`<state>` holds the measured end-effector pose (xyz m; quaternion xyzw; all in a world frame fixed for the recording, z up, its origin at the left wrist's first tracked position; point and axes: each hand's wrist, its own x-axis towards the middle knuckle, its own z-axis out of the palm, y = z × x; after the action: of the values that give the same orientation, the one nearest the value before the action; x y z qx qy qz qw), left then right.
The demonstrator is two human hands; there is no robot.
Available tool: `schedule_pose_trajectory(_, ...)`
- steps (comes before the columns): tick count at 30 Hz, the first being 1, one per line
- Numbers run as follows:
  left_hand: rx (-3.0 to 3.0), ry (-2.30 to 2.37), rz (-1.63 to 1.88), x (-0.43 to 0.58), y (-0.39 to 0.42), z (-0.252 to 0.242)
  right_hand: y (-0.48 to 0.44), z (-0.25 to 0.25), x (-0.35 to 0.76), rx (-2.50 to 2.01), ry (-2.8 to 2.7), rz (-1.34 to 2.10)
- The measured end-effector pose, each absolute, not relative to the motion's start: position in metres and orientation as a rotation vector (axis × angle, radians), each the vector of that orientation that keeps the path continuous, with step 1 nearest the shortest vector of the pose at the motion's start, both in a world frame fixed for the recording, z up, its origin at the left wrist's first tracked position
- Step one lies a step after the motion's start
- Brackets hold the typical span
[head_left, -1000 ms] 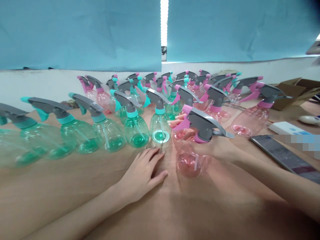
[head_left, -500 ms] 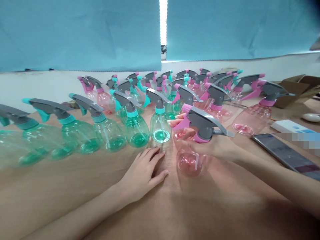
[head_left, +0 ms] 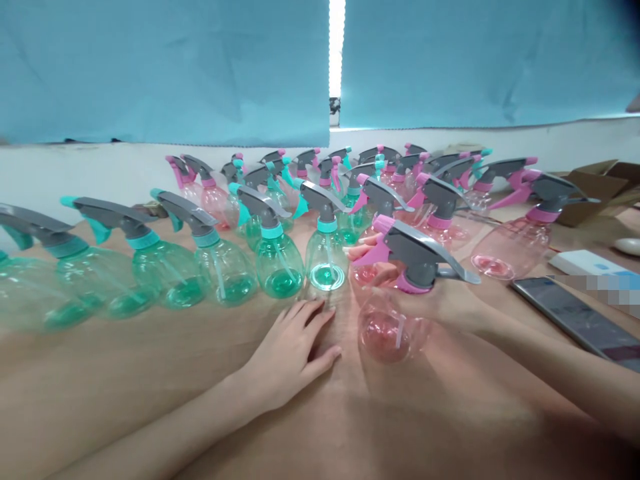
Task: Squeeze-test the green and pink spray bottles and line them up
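A clear pink spray bottle (head_left: 384, 337) with a grey head and pink trigger stands on the wooden table (head_left: 190, 380), in front of me to the right. My right hand (head_left: 443, 307) is wrapped round its neck from behind, just under the grey head, which partly covers the fingers. Palm down, my left hand (head_left: 293, 350) lies on the table with its fingers spread and nothing in it. Just beyond its fingertips stand a green spray bottle (head_left: 280, 273) and a paler green one (head_left: 325, 263), both with turquoise collars.
More green spray bottles (head_left: 170, 277) form a row on the left. Pink and green ones crowd the back, and a larger-looking pink bottle (head_left: 515, 247) stands at right. A phone (head_left: 570, 317), a white-and-blue box (head_left: 585, 262) and an open cardboard box (head_left: 595, 190) lie farther right.
The whole scene has shifted slightly right and down as my head moved. Both hands keep their places, the right one still around the pink spray bottle.
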<state>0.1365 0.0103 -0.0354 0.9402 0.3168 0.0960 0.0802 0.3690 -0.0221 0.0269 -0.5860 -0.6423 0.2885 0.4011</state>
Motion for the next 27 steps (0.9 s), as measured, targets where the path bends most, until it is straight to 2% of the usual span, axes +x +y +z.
schedule_pose_trajectory(19, 2.787, 0.959, 0.298, 0.136, 0.01, -0.036, -0.026, 0.028, 0.376, -1.468, -1.678, 0.795)
schedule_pose_trajectory(27, 2.776, 0.971, 0.291, 0.135, 0.011, -0.037, -0.03, 0.032, 0.37, -1.46, -1.644, 0.687)
